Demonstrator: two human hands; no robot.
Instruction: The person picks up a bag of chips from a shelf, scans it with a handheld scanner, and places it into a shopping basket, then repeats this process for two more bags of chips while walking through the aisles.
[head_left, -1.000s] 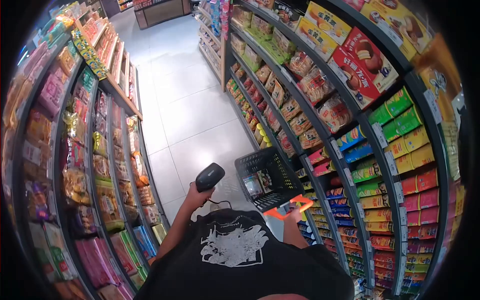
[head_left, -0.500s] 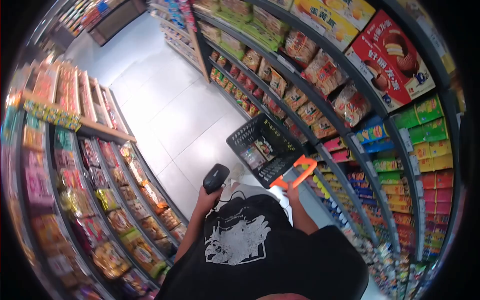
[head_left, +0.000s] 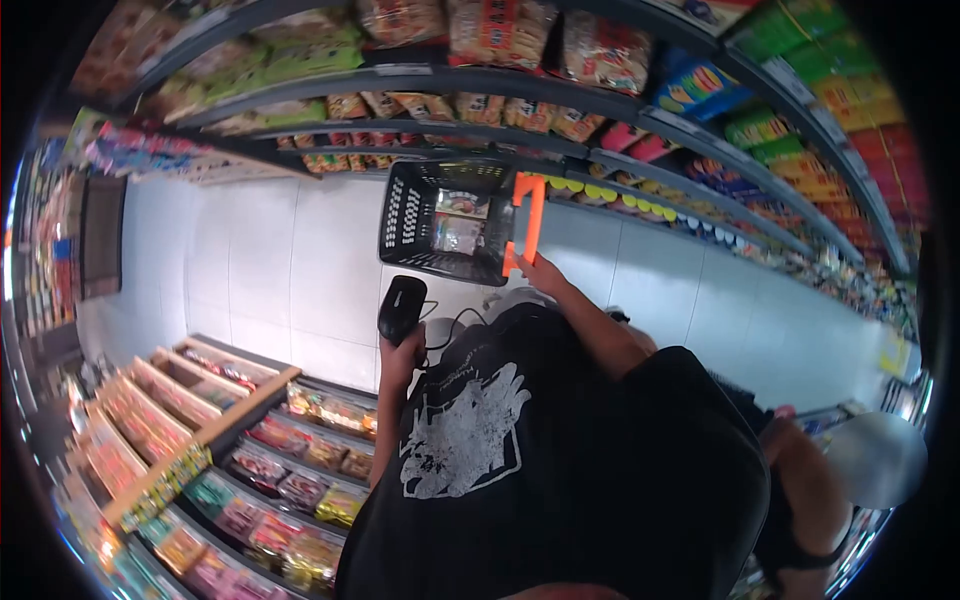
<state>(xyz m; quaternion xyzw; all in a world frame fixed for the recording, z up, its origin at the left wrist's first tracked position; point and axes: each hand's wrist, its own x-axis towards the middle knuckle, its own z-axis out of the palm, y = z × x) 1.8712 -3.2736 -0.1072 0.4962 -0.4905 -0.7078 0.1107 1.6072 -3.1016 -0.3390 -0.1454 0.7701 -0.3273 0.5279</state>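
Observation:
My left hand [head_left: 403, 347] is wrapped round the grip of a black handheld barcode scanner [head_left: 402, 306], and a thin dark cable [head_left: 463, 322] loops beside it. With my right hand [head_left: 538, 273] I grip the lower end of the orange handle [head_left: 533, 215] of a black plastic shopping basket [head_left: 394, 262]. Two flat packages lie on the basket's floor: a printed packet [head_left: 462, 203] and a paler, clear-looking pack [head_left: 459, 237]. The scanner is just outside the basket's near side, apart from it.
A long shelf [head_left: 400, 78] of bagged snacks runs beyond the basket. Lower left stands a wood-edged display [head_left: 230, 428] of packets. Pale floor tiles [head_left: 240, 265] stretch leftward. Another person [head_left: 805, 480], with a light cap, is close behind at the right.
My view has turned right, so the snack shelf now runs across the top. The basket appears turned, handle to the right. Another person has come into view. Both hands keep their holds.

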